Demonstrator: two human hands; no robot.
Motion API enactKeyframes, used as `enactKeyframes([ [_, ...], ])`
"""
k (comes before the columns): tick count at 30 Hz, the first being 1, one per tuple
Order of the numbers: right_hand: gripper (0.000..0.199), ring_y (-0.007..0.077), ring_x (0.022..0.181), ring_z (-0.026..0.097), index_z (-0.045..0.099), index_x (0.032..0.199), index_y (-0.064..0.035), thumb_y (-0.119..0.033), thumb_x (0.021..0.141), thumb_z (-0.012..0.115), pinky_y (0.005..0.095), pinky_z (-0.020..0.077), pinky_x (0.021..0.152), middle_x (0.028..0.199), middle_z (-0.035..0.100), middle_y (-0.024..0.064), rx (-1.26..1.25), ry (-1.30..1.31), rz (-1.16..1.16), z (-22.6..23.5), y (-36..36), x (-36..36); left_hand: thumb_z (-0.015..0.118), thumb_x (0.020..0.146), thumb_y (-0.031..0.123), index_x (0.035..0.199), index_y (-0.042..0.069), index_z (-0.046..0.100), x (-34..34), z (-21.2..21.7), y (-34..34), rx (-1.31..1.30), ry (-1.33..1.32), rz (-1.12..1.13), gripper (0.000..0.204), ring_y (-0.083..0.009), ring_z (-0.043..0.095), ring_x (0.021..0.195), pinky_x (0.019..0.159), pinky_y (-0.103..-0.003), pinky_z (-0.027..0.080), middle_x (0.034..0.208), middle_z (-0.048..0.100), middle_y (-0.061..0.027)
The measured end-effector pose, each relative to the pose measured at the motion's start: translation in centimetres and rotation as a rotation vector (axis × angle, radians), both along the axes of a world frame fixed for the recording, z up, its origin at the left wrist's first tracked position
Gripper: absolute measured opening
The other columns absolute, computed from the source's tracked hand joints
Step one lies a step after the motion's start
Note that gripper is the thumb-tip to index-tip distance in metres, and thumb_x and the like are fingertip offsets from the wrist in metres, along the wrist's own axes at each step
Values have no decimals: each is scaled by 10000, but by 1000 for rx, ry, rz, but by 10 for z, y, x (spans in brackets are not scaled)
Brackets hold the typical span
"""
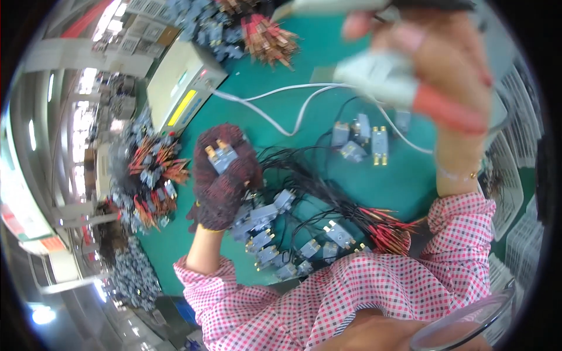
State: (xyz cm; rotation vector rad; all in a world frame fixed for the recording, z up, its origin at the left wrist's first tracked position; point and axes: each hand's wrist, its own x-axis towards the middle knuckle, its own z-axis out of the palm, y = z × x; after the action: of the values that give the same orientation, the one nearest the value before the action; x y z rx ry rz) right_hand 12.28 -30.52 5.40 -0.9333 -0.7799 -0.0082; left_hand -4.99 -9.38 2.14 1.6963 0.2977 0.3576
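My left hand (pixel 225 181), in a dark red and black knitted glove, is closed around a grey-blue plug (pixel 223 159) with two brass prongs pointing up and away. Raised at the upper right, my bare right hand (pixel 436 58) is smeared by motion. Its fingers wrap round a white and red handheld tool (pixel 404 88), whose exact kind the blur hides. Below and right of the glove lie several more grey-blue plugs (pixel 338 234) on black wires (pixel 316 184), whose reddish ends (pixel 389 231) gather near my body. A smaller group of plugs (pixel 379 145) rests between my hands.
A cream box-shaped device (pixel 184 88) with a yellow strip stands at the far left; white cables (pixel 281 127) run from it across the green tabletop (pixel 328 47). Heaps of plugs and wire bundles (pixel 266 38) lie behind and to the left. White plastic baskets (pixel 503 175) stand at right.
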Motion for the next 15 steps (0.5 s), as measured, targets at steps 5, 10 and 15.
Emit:
enactKeyframes([
  [5, 369, 71, 839, 530, 477, 1199, -1, -56, 837, 522, 207, 420, 706, 1067, 542, 106, -224, 27, 718, -43, 42, -42, 645, 765, 110, 1177, 37, 441, -13, 1, -7, -275, 28, 101, 466, -178, 570, 817, 652, -284, 489, 1002, 539, -75],
  [10, 388, 42, 901, 495, 453, 1241, -32, -11, 856, 493, 192, 404, 710, 1083, 523, 74, -270, 21, 752, -63, 50, -58, 657, 768, 107, 1158, 32, 471, -12, -9, -8, 45, 7, 144, 439, -191, 575, 832, 675, -294, 490, 1003, 551, -89],
  [15, 398, 62, 710, 522, 456, 1238, -1, -50, 845, 494, 183, 425, 644, 1066, 553, 148, -136, -27, 544, -46, 49, -30, 703, 753, 145, 1225, 26, 439, -23, -5, -4, -185, -68, 38, 554, -226, 592, 800, 678, -345, 515, 964, 541, -90],
])
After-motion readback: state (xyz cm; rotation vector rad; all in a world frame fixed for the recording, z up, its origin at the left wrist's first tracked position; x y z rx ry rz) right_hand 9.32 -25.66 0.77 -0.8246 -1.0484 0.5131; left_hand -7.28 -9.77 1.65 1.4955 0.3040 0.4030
